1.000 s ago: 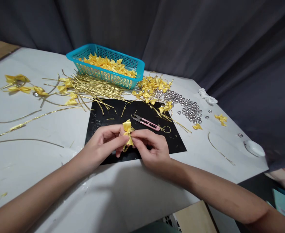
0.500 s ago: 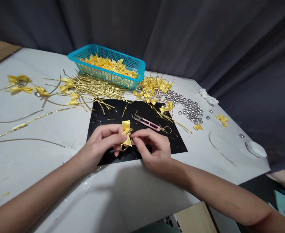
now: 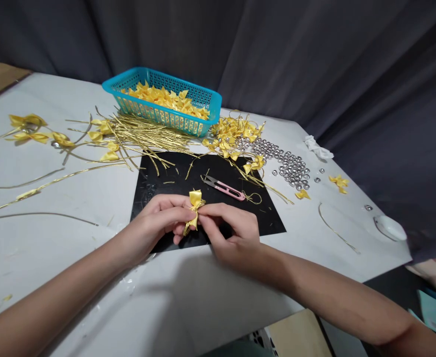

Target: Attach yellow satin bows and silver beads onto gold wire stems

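A yellow satin ribbon bow (image 3: 195,198) with a loop of gold cord (image 3: 187,229) stands upright over the black mat (image 3: 154,191). My left hand (image 3: 162,218) is closed on the bow, thumb pressing its middle from the left. From the right, the thumb and forefinger of my right hand (image 3: 233,225) pinch at the bow's centre; fingertips hide whatever small part lies between them. Beyond my hands, pink-handled thread snips (image 3: 227,189) lie on the mat, blades pointing left, with a thin gold string (image 3: 254,198) at the handle end.
A blue basket (image 3: 162,79) of yellow bows stands at the back. Gold cord lengths (image 3: 151,133) lie before it, with corded bows (image 3: 236,131) and silver heart-shaped pieces (image 3: 294,168) to the right. More bows (image 3: 28,128) lie left. A white, rounded object (image 3: 391,228) sits near the right edge.
The bow has turned slightly, and its silver centre is now covered by my fingers. My right fingertips have moved a little left, closer against the bow.
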Demonstrator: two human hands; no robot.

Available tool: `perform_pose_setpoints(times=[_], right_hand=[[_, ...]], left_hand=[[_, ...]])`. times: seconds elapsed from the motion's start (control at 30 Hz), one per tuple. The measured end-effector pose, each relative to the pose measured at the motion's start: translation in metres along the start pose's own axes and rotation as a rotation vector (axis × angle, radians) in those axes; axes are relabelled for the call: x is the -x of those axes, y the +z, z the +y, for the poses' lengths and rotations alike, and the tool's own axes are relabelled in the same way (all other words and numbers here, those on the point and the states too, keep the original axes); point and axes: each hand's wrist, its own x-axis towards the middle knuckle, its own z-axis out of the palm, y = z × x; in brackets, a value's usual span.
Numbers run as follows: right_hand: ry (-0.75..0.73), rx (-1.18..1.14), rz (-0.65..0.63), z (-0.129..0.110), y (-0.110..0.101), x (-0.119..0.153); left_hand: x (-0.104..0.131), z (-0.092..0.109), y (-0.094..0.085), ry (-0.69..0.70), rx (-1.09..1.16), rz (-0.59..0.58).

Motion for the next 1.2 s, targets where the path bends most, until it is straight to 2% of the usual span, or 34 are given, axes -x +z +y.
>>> perform_pose_setpoints(times=[0.1,0.23,0.3,0.37,0.57,0.63,0.7,0.93,1.03,1.2], right_hand=[[0.047,-0.037,-0.037,-0.001,-0.002,0.0],[0.086,-0.091,0.034,-0.001,-0.008,-0.004],[0.076,-0.085,0.009,-0.001,-0.011,-0.008],[0.103,-0.118,-0.091,-0.002,-0.014,-0.014],[0.399,-0.351,-0.411,0.001,-0.023,-0.028],[0.451,-0.416,-0.495,0.002,-0.025,-0.029],[0.442,-0.434,-0.513,0.002,-0.025,-0.029],[0.358,-0.424,-0.356,-0.003,-0.019,-0.024],[0.322,-0.351,-0.362,0.0,-0.019,-0.024],[0.095,-0.259,-0.329,0.006,-0.021,-0.025]], left_hand=[[-0.002,-0.002,-0.003,0.008,-0.035,-0.004],[-0.002,-0.005,-0.006,0.01,-0.088,0.002],[-0.001,-0.005,-0.006,0.012,-0.142,-0.01],[-0.001,-0.005,-0.005,0.011,-0.204,-0.036],[0.002,0.001,0.003,-0.031,-0.376,-0.068],[0.002,0.003,0.005,-0.039,-0.403,-0.069],[0.002,0.003,0.006,-0.026,-0.406,-0.072],[0.002,0.003,0.006,-0.017,-0.428,-0.076],[0.002,0.004,0.007,-0.003,-0.41,-0.054],[0.0,0.003,0.005,0.03,-0.412,-0.04]])
